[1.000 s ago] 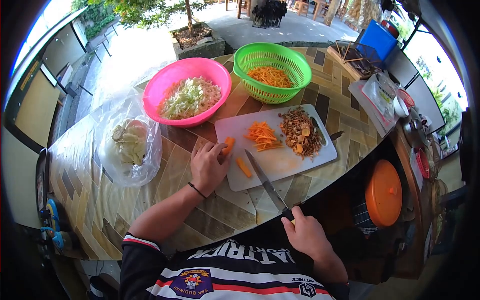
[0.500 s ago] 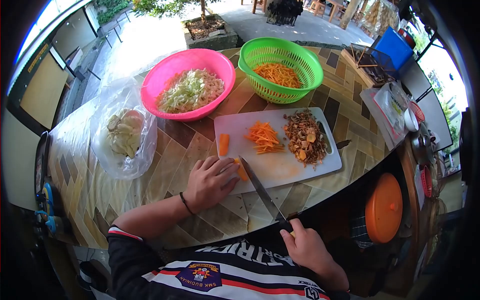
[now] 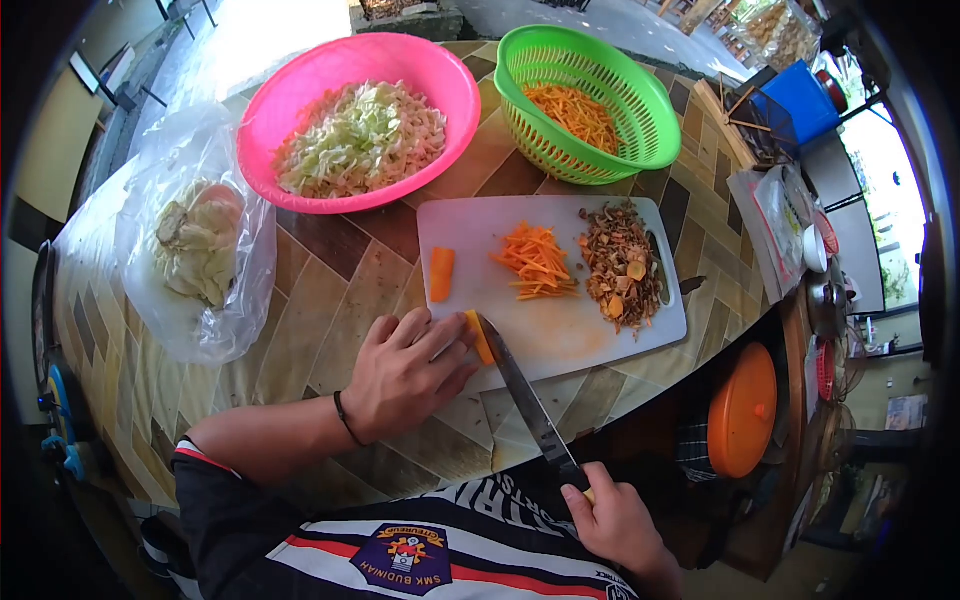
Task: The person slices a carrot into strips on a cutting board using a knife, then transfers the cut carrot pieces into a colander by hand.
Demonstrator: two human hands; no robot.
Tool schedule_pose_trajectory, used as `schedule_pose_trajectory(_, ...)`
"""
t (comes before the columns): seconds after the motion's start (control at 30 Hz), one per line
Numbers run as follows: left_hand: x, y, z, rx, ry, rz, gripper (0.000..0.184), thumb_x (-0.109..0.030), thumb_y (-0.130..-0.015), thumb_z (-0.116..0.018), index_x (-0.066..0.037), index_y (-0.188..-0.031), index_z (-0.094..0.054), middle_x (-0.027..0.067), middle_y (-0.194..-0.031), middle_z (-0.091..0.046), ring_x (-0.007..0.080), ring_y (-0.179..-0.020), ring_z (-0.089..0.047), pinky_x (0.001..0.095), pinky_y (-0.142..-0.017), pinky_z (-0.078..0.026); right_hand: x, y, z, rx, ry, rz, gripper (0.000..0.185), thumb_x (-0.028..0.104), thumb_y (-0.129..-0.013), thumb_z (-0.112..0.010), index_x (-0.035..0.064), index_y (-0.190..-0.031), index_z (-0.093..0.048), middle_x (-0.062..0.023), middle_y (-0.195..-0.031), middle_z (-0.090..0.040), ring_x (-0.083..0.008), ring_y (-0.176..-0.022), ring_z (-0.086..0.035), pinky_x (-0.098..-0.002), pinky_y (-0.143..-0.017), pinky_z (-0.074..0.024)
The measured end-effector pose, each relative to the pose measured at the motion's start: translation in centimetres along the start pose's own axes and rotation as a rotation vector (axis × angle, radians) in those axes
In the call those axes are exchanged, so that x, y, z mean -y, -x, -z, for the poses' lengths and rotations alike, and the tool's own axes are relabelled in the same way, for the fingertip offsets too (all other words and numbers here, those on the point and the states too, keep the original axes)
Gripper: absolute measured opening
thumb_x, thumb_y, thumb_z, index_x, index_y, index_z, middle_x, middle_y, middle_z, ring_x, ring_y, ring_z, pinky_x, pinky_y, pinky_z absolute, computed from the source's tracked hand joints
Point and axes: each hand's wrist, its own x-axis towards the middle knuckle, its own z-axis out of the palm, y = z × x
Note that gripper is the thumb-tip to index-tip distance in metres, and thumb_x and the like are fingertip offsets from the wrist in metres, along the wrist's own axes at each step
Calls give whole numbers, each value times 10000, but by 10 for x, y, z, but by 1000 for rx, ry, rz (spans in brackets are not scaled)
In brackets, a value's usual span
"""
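My left hand [image 3: 405, 375] presses its bent fingertips on a carrot piece [image 3: 481, 340] at the near left of the white cutting board [image 3: 600, 350]. Gripped by the handle in my right hand [image 3: 617, 520] is a kitchen knife [image 3: 530, 402], its tip end alongside that carrot piece. Another carrot chunk [image 3: 441, 275] lies on the board's left side. Carrot strips [image 3: 537, 260] are heaped mid-board. To their right is a pile of brownish chopped bits [image 3: 622, 265], partly over the board's dark handle slot.
Behind the board stand a pink basin [image 3: 262, 165] of shredded cabbage and a green colander [image 3: 668, 140] of carrot strips. A plastic bag [image 3: 245, 325] with cabbage lies left. An orange lid [image 3: 742, 410] sits below the table's right edge.
My view has shifted, so the basin, colander and board look nearer. The left hand stays on the carrot piece, and the knife remains beside it with little visible movement.
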Motion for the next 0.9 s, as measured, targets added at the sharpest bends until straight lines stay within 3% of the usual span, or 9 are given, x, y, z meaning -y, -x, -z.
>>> schedule_pose_trajectory(0.1,-1,2,2,75,7,53,344,-245,-792,-750,-143,-1115,-690,-1,-1271,-574,201,-1086,-562,374,-831,-428,4,3,0,-11,-5,-1,230,208,-952,-607,16,-1040,-514,-204,-661,-627,-437,-637,-631,-474,-521,-477)
schedule_pose_trajectory(0.4,-2,2,1,41,-1,51,390,-236,-786,-749,-139,-1156,-671,-5,-1277,-573,197,-1065,-558,372,-815,-424,2,6,-7,1,71,-17,245,206,-958,-593,7,-1051,-485,-213,-646,-620,-445,-624,-624,-493,-513,-475)
schedule_pose_trajectory(0.5,0,3,-1,3,10,1,422,-249,-788,-738,-96,-1171,-648,17,-1229,-558,201,-1019,-525,361,-757,-404,7,3,-8,32,154,-25,256,217,-963,-577,-1,-1028,-459,-221,-621,-606,-448,-603,-619,-510,-511,-478)
schedule_pose_trajectory(0.8,-2,3,3,70,-11,0,407,-231,-803,-733,-135,-1191,-656,-6,-1274,-574,188,-1026,-543,360,-798,-418,27,-7,-11,63,344,-51,309,266,-981,-535,-17,-959,-412,-232,-572,-588,-464,-542,-599,-536,-498,-490)
schedule_pose_trajectory(0.9,-1,2,2,24,-34,-26,385,-243,-818,-710,-91,-1167,-652,15,-1221,-566,176,-977,-516,338,-727,-393,36,-28,-16,42,345,-4,298,250,-983,-529,-25,-967,-414,-244,-574,-586,-469,-549,-603,-536,-491,-487)
